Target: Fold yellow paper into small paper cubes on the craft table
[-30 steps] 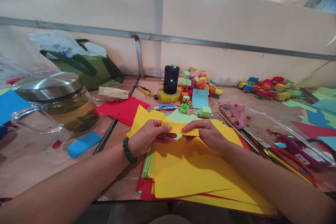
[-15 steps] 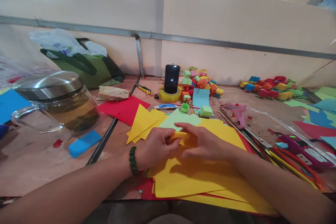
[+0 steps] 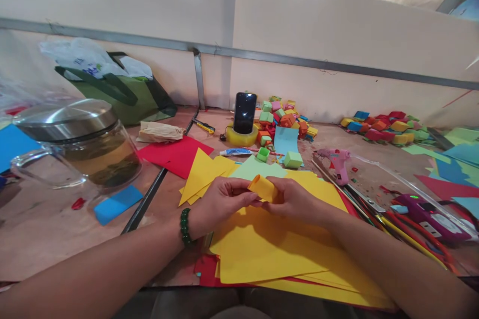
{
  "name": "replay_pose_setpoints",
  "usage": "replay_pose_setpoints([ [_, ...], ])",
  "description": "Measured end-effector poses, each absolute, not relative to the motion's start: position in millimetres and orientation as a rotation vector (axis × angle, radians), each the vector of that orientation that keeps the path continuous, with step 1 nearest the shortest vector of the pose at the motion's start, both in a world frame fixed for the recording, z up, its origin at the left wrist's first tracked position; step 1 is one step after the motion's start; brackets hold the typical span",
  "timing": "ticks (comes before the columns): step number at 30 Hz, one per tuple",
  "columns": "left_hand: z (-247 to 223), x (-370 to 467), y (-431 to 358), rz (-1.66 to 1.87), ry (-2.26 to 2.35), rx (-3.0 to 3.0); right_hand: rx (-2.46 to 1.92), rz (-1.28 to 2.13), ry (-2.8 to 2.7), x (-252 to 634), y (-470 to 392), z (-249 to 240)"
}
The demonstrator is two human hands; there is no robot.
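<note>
Between my hands is a small piece of yellow paper [image 3: 265, 189], bent round into a loop with its open end facing left. My left hand [image 3: 220, 203], with a green bead bracelet at the wrist, pinches its left side between thumb and fingers. Around its right side my right hand [image 3: 292, 198] is closed. Both hands are just above a stack of yellow paper sheets [image 3: 273, 254]. Behind them lie a pale green sheet [image 3: 251, 167], an open green paper box [image 3: 263, 154] and a closed green paper cube [image 3: 293, 160].
A glass teapot [image 3: 108, 154] and blue paper strip [image 3: 118, 204] are at left. Rightward lie a pink glue gun [image 3: 339, 162], scissors [image 3: 366, 197] and a purple power strip [image 3: 430, 217]. A phone [image 3: 245, 113] stands on a yellow tape roll [image 3: 242, 137] near piled paper cubes [image 3: 288, 120].
The yellow paper has turned so its looped end shows, tipped upward. My right hand, looser and more spread before, has closed on its right side.
</note>
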State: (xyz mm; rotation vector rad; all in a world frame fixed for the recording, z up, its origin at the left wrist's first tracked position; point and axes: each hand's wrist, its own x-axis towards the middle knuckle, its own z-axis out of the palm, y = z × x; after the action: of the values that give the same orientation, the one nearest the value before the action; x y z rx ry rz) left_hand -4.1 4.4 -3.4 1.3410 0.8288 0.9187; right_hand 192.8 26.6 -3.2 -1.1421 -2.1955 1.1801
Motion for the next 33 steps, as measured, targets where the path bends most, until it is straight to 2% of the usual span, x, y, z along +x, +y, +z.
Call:
replay_pose_setpoints([
  [12, 1.1, -5.6, 2.1, 0.841, 0.846, 1.364, -1.181, 0.984, -2.301, 196.8, 27.5, -3.6],
  [25, -3.3, -4.9, 4.1, 0.836, 0.853, 1.305, -1.191, 0.935, -2.337, 196.5, 27.2, -3.1],
  [33, 5.7, -5.9, 4.9, 0.763, 0.929, 1.368, -1.35, 0.893, -2.469, 196.8, 20.8, -3.3],
])
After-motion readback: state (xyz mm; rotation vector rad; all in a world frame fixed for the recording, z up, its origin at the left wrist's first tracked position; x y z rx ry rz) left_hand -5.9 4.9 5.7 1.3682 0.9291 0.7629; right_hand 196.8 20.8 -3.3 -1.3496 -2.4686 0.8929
